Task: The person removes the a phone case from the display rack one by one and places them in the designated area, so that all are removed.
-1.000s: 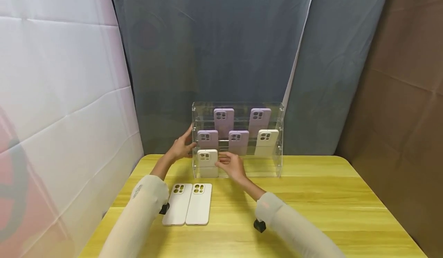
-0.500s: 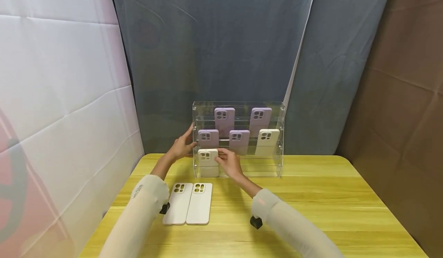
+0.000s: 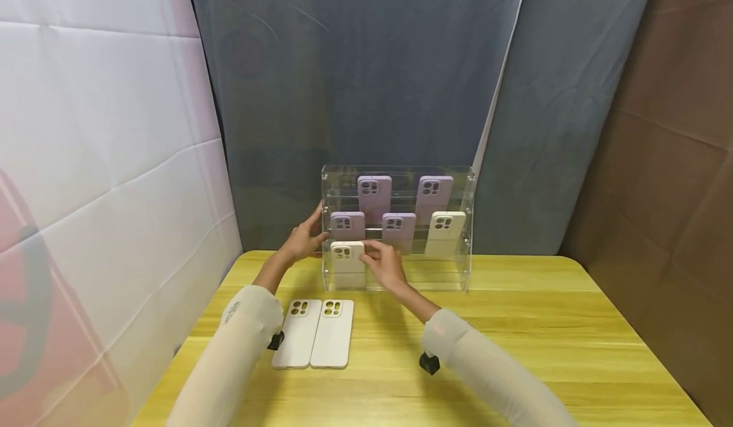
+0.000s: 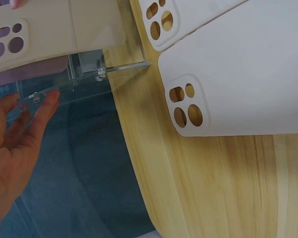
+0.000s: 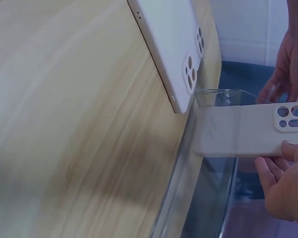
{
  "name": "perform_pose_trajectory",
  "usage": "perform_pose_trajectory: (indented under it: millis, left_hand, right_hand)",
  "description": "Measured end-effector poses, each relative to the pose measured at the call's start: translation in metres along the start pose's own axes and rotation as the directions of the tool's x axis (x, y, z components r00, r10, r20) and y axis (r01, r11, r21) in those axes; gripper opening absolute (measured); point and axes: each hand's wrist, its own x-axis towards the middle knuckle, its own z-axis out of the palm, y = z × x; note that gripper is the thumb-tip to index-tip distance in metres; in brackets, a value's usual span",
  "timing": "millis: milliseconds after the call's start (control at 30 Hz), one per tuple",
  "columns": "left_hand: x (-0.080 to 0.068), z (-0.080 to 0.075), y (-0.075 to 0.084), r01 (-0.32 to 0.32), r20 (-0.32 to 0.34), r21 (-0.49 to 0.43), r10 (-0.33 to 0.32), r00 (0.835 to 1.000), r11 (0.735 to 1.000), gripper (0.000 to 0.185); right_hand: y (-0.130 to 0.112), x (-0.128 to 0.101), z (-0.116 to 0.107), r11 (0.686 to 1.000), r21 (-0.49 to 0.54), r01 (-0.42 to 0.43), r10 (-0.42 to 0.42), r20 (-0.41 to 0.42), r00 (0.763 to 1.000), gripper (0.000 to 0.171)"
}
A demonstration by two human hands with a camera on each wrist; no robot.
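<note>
A clear acrylic display rack (image 3: 424, 277) holds upright phone cases in tiers. My right hand (image 3: 385, 266) pinches the right edge of a white phone case (image 3: 347, 263) in the lowest tier at the left, near its top. The right wrist view shows the thumb on the face of this case (image 5: 238, 131) and other fingers at its edge. At the rack's left side, my left hand (image 3: 300, 242) touches the side panel with extended fingers. In the left wrist view, the left hand's fingertips (image 4: 52, 96) lie against the panel. Hidden parts of both hands cannot be seen.
Two white phone cases (image 3: 332, 335) lie side by side on the wooden table (image 3: 515, 350), in front of the rack. Above sit several lilac cases (image 3: 399, 230) and another white case (image 3: 445, 230) at the right. A grey curtain (image 3: 366, 83) hangs behind.
My right hand has slid up along the edge of the white phone case, close to its top corner. My left hand stays at the rack's side. The view has shifted slightly.
</note>
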Motion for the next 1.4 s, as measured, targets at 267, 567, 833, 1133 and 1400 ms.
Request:
perform_pose_trajectory:
  millis: [267,567,833,1133,1400]
  left_hand:
    - [0.0,-0.001,0.002,-0.009,-0.001,-0.012,0.009,1.0,1.0,0.088]
    - [0.003,0.0,-0.001,0.002,0.011,-0.011,-0.002,1.0,1.0,0.089]
    - [0.002,0.001,0.001,0.005,0.01,0.005,-0.005,1.0,1.0,0.089]
    - [0.001,0.001,-0.002,-0.001,0.002,0.017,0.001,1.0,1.0,0.087]
    - [0.002,0.001,0.003,-0.03,0.017,0.016,0.03,0.999,0.999,0.087]
  right_hand:
    - [-0.007,0.005,-0.013,1.0,0.017,-0.001,0.001,0.012,1.0,0.03]
    - [-0.016,0.008,-0.027,0.999,0.022,0.03,-0.03,0.001,1.0,0.031]
    - [-0.022,0.013,-0.039,0.998,-0.02,0.055,-0.055,-0.014,0.998,0.034]
    - [-0.029,0.01,-0.049,0.999,-0.026,0.02,-0.02,-0.002,1.0,0.035]
    - [-0.029,0.004,-0.056,1.0,-0.008,0.021,-0.021,0.015,1.0,0.046]
